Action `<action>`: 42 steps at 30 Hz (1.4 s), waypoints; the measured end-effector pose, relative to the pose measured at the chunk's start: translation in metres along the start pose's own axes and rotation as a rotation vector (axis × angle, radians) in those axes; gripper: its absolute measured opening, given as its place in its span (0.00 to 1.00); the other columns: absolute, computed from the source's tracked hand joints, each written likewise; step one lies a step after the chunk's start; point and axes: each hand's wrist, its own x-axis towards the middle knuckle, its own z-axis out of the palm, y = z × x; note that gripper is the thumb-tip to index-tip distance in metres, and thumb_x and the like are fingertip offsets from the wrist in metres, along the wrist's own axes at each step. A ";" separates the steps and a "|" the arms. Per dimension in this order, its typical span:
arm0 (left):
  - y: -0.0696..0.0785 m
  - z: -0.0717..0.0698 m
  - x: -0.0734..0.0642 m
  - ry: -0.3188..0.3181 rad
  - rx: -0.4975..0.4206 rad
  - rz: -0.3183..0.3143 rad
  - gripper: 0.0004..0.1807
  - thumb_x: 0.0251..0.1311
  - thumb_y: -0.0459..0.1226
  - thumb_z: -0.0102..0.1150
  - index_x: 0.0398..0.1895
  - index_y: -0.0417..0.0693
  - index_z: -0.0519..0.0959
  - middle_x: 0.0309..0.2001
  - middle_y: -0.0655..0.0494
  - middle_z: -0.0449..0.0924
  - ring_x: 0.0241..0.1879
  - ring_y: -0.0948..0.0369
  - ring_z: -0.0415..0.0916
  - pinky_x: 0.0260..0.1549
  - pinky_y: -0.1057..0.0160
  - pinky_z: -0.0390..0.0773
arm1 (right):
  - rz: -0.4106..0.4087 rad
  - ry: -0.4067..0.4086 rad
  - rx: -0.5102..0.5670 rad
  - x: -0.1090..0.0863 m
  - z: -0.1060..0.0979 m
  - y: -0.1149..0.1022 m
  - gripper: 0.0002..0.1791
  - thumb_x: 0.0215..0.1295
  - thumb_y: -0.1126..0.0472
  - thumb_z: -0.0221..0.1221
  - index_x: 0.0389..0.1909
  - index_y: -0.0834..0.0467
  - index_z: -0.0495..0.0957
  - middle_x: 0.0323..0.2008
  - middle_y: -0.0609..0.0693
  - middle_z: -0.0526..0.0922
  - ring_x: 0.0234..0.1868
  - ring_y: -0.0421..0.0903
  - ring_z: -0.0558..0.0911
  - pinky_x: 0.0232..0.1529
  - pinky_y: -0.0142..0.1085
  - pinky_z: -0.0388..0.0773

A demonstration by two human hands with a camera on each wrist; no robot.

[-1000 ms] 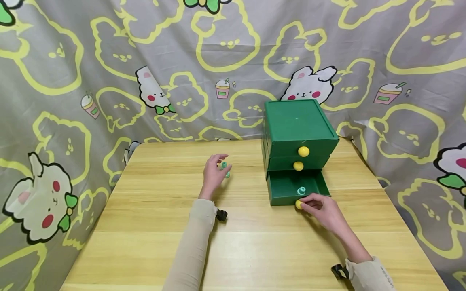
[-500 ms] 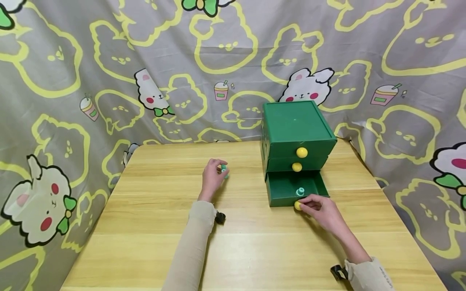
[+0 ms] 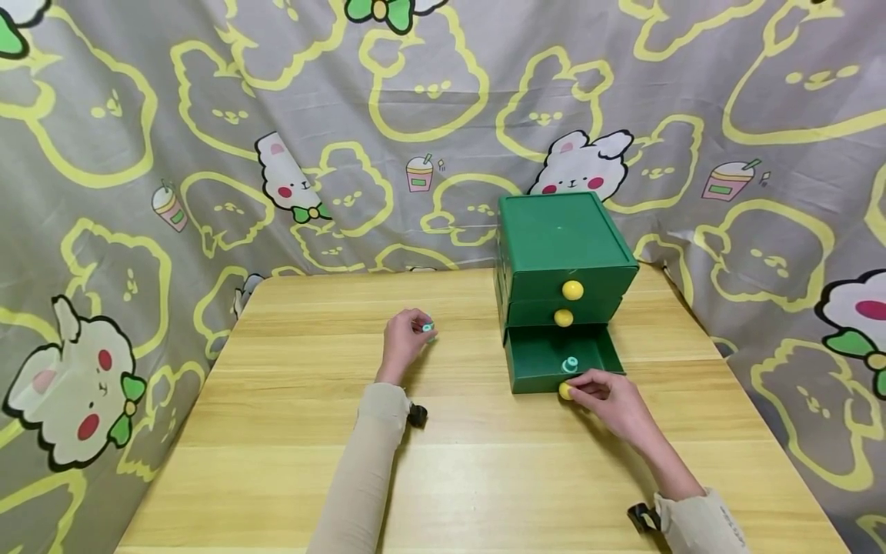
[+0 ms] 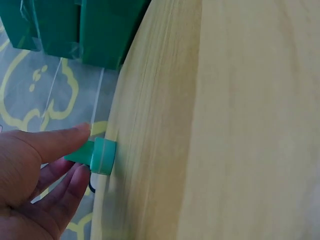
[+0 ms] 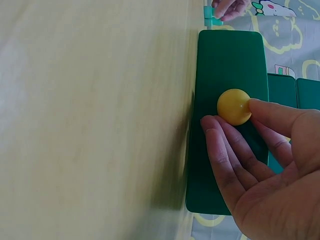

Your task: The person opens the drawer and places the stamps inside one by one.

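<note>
My left hand [image 3: 404, 338] pinches a small turquoise peg with a wide round base [image 4: 104, 156] between thumb and fingers. That base is against the wooden table, left of a green drawer cabinet [image 3: 564, 231]. With thumb and fingertips, my right hand [image 3: 612, 398] holds the round yellow knob [image 5: 234, 107] of the bottom drawer [image 3: 533, 383], which stands pulled out. Inside this drawer, near its front, is a second turquoise piece [image 3: 570, 365] of similar shape. In the right wrist view, my fingers lie close before the green drawer front [image 5: 230, 60].
Two upper drawers with yellow knobs [image 3: 572, 290] are closed. The cabinet stands at the back right of the wooden table [image 3: 471, 477]. A grey patterned curtain [image 3: 332, 92] hangs behind and along both sides.
My left fingers have closed in on the turquoise peg, which has tilted in them. My right hand stays at the knob, and the drawer has not moved.
</note>
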 end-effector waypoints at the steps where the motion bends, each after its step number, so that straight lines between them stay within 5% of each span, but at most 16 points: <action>1: 0.000 0.000 0.000 -0.003 -0.001 -0.003 0.08 0.58 0.32 0.76 0.39 0.41 0.87 0.41 0.47 0.87 0.38 0.54 0.84 0.43 0.55 0.86 | 0.000 -0.001 -0.001 0.000 0.000 0.000 0.06 0.68 0.63 0.68 0.45 0.55 0.89 0.41 0.52 0.88 0.35 0.39 0.85 0.36 0.29 0.83; 17: 0.001 -0.004 -0.001 -0.001 -0.007 0.028 0.07 0.56 0.31 0.76 0.37 0.41 0.89 0.38 0.49 0.89 0.37 0.54 0.86 0.43 0.55 0.87 | -0.004 -0.003 0.009 -0.001 0.000 -0.002 0.07 0.68 0.61 0.68 0.45 0.55 0.89 0.41 0.52 0.88 0.35 0.38 0.85 0.36 0.28 0.82; 42: 0.050 0.002 -0.012 -0.093 0.015 0.174 0.07 0.56 0.32 0.76 0.37 0.41 0.90 0.38 0.50 0.89 0.35 0.57 0.86 0.38 0.61 0.87 | -0.012 0.003 0.016 -0.002 0.000 -0.003 0.07 0.68 0.61 0.68 0.44 0.56 0.89 0.40 0.53 0.88 0.34 0.38 0.85 0.34 0.28 0.82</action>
